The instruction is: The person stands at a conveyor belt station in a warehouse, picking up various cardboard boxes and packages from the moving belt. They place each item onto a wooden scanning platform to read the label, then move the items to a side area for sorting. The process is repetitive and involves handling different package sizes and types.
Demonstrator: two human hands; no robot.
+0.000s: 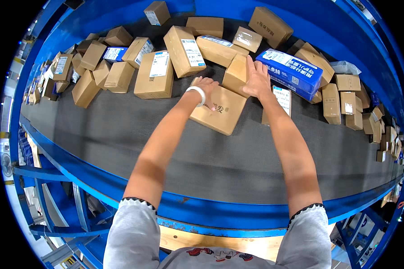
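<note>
My left hand (205, 91), with a white band on its wrist, rests on the left part of a flat brown cardboard box (224, 110). Its fingers lie spread toward the far left edge, thumb on the top. Against the right side of a smaller brown box (235, 75) my right hand (257, 80) lies with fingers stretched out. That box touches the flat one at its far edge. Just right of my right hand is a long blue box (296, 74) with a white label. A brown box with a white label (282, 99) is partly hidden behind my right forearm.
All this lies on a dark grey conveyor belt (166, 157). Several brown parcels crowd its far side, among them a tall labelled box (184, 51) and a squarish one (155, 80). A blue metal rail (220, 215) runs along the near edge; a blue wall (229, 6) stands behind.
</note>
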